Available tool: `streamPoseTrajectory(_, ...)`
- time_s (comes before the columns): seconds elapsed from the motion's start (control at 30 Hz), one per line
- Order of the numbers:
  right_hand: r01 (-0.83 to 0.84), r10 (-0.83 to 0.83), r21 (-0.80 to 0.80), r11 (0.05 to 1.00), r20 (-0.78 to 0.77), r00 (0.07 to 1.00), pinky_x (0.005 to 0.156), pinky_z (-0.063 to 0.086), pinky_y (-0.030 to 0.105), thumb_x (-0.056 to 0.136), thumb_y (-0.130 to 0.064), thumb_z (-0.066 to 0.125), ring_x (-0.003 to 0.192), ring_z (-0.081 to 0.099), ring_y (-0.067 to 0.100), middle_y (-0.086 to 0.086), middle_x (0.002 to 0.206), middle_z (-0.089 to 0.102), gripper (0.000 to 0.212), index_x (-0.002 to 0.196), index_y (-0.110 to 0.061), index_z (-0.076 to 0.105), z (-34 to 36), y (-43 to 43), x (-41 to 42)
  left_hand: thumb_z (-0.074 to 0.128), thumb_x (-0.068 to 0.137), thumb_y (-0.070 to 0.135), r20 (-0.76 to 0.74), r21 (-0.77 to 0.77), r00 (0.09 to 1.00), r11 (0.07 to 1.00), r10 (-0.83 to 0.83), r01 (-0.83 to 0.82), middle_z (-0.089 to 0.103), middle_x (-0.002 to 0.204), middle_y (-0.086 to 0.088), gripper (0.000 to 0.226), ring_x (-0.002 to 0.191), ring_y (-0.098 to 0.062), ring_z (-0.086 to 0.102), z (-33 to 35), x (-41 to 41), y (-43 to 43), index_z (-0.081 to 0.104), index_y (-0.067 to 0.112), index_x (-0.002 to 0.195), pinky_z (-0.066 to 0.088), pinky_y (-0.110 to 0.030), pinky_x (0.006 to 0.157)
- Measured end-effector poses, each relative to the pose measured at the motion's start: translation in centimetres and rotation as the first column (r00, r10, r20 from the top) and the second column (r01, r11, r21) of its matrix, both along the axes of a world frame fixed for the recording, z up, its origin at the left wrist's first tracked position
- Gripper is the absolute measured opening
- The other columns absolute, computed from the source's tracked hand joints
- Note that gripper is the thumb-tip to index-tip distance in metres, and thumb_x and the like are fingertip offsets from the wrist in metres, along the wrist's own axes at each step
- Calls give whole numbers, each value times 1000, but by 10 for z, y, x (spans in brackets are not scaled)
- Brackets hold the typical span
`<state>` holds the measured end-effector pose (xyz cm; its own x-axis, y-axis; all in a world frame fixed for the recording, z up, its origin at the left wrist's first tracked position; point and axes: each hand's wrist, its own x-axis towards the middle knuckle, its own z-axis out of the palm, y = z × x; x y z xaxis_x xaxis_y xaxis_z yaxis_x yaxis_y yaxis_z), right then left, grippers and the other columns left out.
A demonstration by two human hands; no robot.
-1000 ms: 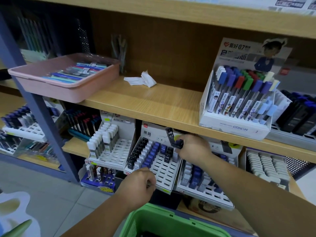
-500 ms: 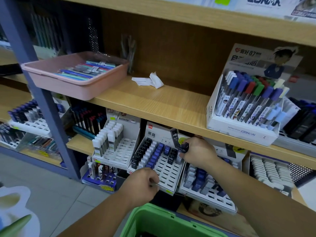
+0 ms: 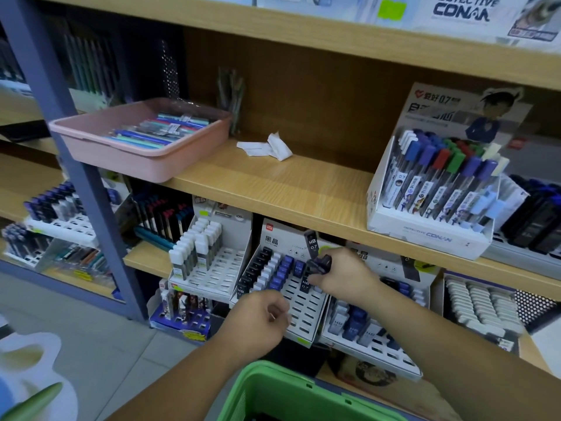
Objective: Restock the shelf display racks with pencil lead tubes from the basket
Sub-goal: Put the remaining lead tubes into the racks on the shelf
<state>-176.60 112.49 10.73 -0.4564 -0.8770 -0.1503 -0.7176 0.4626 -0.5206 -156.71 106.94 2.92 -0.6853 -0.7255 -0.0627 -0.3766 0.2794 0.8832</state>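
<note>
A white slotted display rack (image 3: 303, 311) on the lower shelf holds rows of black and blue pencil lead tubes (image 3: 282, 268) at its left. My right hand (image 3: 343, 276) pinches a few dark lead tubes (image 3: 315, 258) over the rack's upper part; one black tube marked HB 0.7 sticks up. My left hand (image 3: 261, 317) is curled at the rack's lower front; what it holds I cannot make out. The green basket (image 3: 291, 393) sits below my arms at the bottom edge.
Another white rack (image 3: 212, 268) with white-capped tubes stands to the left, one with blue tubes (image 3: 364, 329) to the right. On the wooden shelf (image 3: 288, 189) above are a pink tray (image 3: 142, 141), crumpled paper (image 3: 267, 147) and a Conan pencil box (image 3: 437, 189).
My right hand with the tubes has stayed over the middle rack, shifting only slightly. The view has tilted up and nearer. My left hand remains at the rack's front.
</note>
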Motion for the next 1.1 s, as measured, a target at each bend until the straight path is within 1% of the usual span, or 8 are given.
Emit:
streamPoseTrajectory(0.1,-18,2,35,999,422,907,48,40,24,84,-12,80,52,52,11,-3,63,63,13,91,-11,69,15,15,12,63,97,9,-205,111,970,988,128,-107,69,76,9,18,67,-10,65,20,-8,1,70,25,91,51,-23,64)
streamPoseTrajectory(0.2,-54,12,70,996,504,863,47,34,27,82,-13,83,54,49,17,2,63,63,19,94,-11,69,21,26,15,63,100,12,-312,222,921,961,231,-166,68,87,4,17,73,-16,68,38,-12,5,69,28,103,54,-26,63)
streamPoseTrajectory(0.43,-307,73,160,938,776,627,47,36,21,90,-3,75,57,51,12,5,71,61,23,72,-16,67,24,36,12,73,96,19,-345,252,934,968,91,-2,74,100,-4,18,84,-23,72,54,-15,14,75,28,111,50,-18,65)
streamPoseTrajectory(0.5,-340,85,138,930,820,566,47,35,20,91,-2,73,58,50,12,4,71,59,23,75,-17,67,23,37,12,74,95,16,-389,300,920,951,54,71,75,94,-6,14,75,-18,71,58,-16,19,76,19,109,53,-21,65)
streamPoseTrajectory(0.67,-289,54,77,954,906,419,46,36,20,86,-12,78,59,47,13,3,70,50,23,95,-10,57,16,40,9,72,96,14,-438,369,895,925,87,91,76,96,-10,10,84,-18,71,62,-21,18,74,9,105,60,-32,76)
streamPoseTrajectory(0.77,-262,41,84,961,898,438,45,36,20,87,-24,80,56,46,13,1,68,49,22,86,-15,61,13,45,3,65,101,12,-425,441,892,896,152,57,75,86,-7,8,79,-21,70,61,-22,14,67,6,106,57,-34,67)
streamPoseTrajectory(0.93,-55,-24,76,996,774,633,44,30,23,85,-20,85,45,41,15,8,61,54,32,102,-9,60,7,47,2,64,101,7,-373,495,892,868,257,-43,73,81,-13,8,69,-19,70,58,-12,0,63,6,109,55,-26,60)
streamPoseTrajectory(1.1,14,-6,-5,1000,709,705,45,31,25,81,-19,88,45,42,17,8,64,64,36,103,-8,62,11,45,17,79,89,7,-367,562,865,822,343,-88,74,80,-14,33,71,-26,71,53,-7,-4,59,3,114,60,-40,73)
